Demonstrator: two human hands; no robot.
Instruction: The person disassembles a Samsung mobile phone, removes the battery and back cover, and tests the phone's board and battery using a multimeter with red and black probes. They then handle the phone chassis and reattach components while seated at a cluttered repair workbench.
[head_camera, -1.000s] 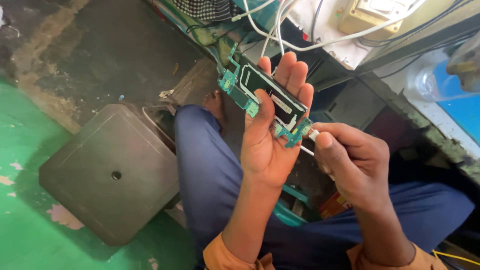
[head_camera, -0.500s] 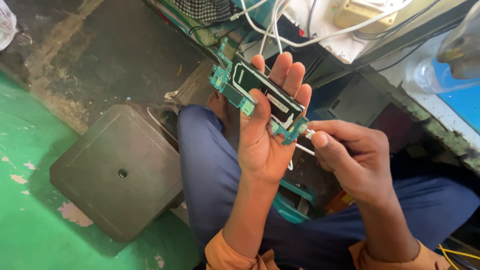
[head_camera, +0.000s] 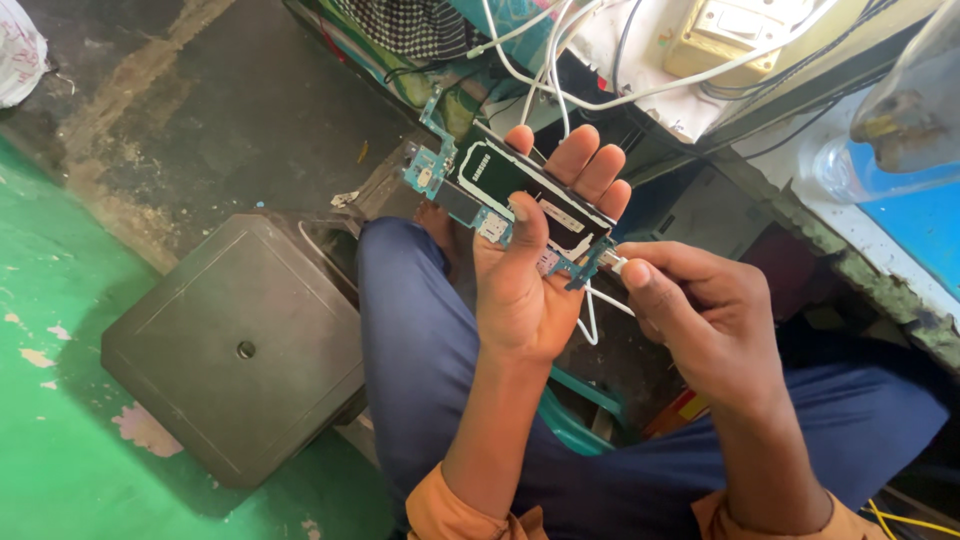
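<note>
My left hand (head_camera: 530, 270) holds a bare phone circuit board (head_camera: 500, 195), teal with a black battery-like block on it, thumb pressed on its near edge and fingers behind it. My right hand (head_camera: 700, 320) pinches the small plug of a white cable (head_camera: 592, 305) against the board's lower right end. The cable loops down below the board between my two hands. Both hands hover above my lap, over blue trousers (head_camera: 420, 350).
A dark square plastic stool (head_camera: 235, 345) stands on the green floor (head_camera: 50, 400) at left. White cables (head_camera: 560, 60) and a beige switch box (head_camera: 735, 30) lie on the bench above. A clear bottle (head_camera: 900, 120) sits at right.
The view shifted a little, so my hands and the board sit slightly lower and left in frame. My right hand still holds the plug at the board's end.
</note>
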